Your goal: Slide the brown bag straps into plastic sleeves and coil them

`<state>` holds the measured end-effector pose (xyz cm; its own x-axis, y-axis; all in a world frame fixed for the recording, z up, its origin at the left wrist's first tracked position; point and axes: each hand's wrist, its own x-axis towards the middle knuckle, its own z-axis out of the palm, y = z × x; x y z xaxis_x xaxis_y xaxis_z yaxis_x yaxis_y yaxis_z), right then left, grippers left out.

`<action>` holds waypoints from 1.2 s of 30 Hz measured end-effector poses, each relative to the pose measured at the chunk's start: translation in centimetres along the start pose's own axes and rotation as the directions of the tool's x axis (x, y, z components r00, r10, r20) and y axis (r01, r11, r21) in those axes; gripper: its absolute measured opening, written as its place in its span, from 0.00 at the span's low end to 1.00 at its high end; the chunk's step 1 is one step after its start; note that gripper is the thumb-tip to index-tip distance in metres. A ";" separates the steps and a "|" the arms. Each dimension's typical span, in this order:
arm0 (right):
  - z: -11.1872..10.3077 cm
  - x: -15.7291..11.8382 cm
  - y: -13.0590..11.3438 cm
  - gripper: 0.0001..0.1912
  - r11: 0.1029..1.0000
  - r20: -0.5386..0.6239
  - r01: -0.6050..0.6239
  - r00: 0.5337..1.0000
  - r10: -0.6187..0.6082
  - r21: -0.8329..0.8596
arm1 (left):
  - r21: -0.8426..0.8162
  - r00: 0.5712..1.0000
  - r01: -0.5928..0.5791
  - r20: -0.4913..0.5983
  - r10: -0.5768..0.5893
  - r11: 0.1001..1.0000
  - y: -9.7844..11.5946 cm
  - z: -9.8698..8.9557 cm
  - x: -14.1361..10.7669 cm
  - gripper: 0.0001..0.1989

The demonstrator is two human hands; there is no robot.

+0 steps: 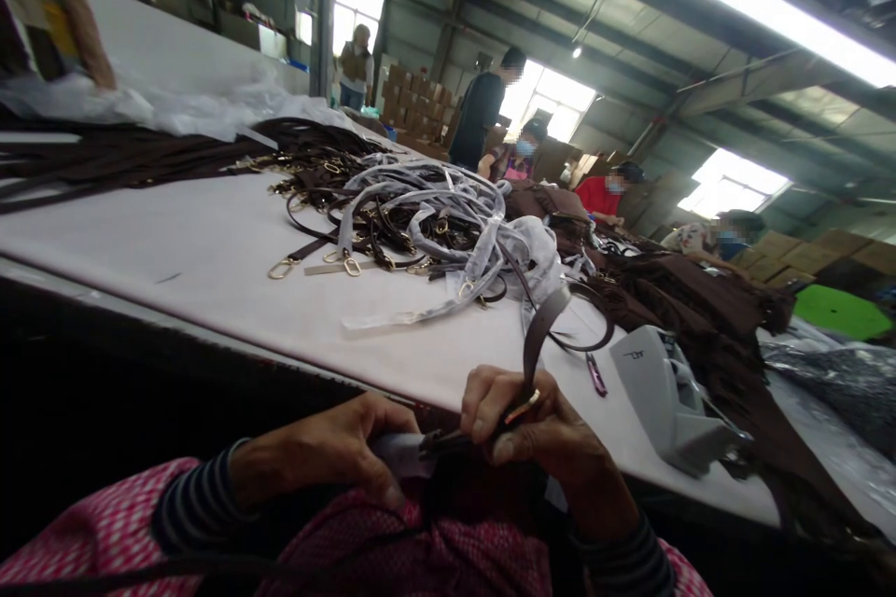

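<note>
At the near edge of the table, my left hand (350,448) is closed round a piece wrapped in whitish plastic (402,454). My right hand (536,429) grips a dark brown strap (542,326) near its gold-coloured metal fitting; the strap curves up over the table. Dark ends of the strap meet the wrapped piece between my two hands, where detail is hard to make out. Beyond them lies a heap of brown straps with gold clasps (351,267), several of them wrapped in translucent plastic (483,247).
Right of my hands, a grey-white device (654,401) and pink snips (595,375) rest on the white table (210,252). Brown fabric (686,298) covers its right part. Long dark straps (105,163) lie far left. Several people stand or sit beyond, with stacked cartons (416,103).
</note>
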<state>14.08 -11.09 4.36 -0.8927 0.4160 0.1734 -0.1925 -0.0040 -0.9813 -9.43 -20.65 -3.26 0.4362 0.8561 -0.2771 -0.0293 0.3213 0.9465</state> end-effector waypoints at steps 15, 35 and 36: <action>0.2 -0.7 -2.6 0.08 0.971 0.104 -0.051 0.992 0.077 -0.235 | 0.156 0.997 -0.056 0.064 0.047 0.986 0.3 0.4 0.2 0.17; 2.2 1.1 2.7 0.16 0.991 -0.305 -0.071 0.947 0.104 0.116 | 0.146 0.970 -0.199 -0.114 0.217 0.969 1.6 2.4 0.5 0.15; 1.9 1.1 2.8 0.13 0.991 -0.349 -0.040 0.933 0.083 0.128 | 0.114 0.973 -0.201 -0.095 0.212 0.973 1.3 2.3 0.5 0.16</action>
<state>11.80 -12.37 1.98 -0.7071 0.7052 0.0512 -0.2068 -0.1371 -0.9687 -7.19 -20.69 -1.77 0.3331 0.9390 -0.0849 -0.0137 0.0949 0.9954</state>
